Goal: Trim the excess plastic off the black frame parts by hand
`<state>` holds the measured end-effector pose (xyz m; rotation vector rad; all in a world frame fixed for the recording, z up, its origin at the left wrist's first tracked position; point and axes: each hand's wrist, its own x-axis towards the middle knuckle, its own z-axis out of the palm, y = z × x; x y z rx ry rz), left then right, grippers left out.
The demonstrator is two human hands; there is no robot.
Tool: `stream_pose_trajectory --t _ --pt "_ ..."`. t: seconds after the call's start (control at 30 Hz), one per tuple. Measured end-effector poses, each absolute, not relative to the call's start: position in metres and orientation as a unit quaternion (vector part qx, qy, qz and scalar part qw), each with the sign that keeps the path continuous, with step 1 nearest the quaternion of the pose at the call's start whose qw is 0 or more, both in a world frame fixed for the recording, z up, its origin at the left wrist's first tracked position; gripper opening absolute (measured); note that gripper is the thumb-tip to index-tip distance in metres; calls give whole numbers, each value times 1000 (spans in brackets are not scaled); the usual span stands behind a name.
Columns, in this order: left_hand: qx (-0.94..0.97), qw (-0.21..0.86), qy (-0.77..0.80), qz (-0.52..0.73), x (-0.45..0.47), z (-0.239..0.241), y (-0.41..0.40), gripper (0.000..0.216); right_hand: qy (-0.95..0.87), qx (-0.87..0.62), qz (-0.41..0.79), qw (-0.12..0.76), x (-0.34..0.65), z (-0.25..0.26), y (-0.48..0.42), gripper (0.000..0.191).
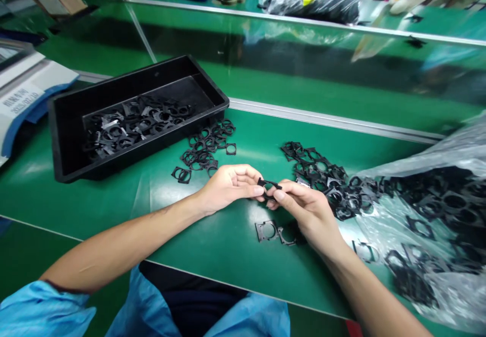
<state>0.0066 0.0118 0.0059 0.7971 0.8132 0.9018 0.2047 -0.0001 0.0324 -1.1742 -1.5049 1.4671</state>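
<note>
The left hand [228,187] and right hand [307,215] pinch a black plastic bracket [269,183] between their fingertips above the green desk [212,256], a black tray [114,80] at ten o'clock.

- A flat, black moulded-plastic bracket with a round opening [269,184]: matt, smooth plastic with a faint sheen along its edges.
- A loose heap of matching black plastic brackets [315,162]: the same dull, smooth finish, with small pale highlights.
- A rectangular black plastic tray [208,81]: smooth moulded walls, low sheen.
- A green rubbery bench mat [212,271]: smooth and glossy, with pale patches of reflected light.
- A straight, pale aluminium rail [326,119]: dull, satin metal.
- A clear, crinkled polythene bag [429,160]: thin, shiny and wrinkled.
- A light-blue cloth sleeve [38,306]: thin, soft, matt fabric.
</note>
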Motion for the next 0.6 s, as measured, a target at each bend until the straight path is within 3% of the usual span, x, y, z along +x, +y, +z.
stream_pose_trajectory --t 0.6 --pt "371 776 357 364 3 2 14 41 -612 -491 499 368 205 32 -7 43"
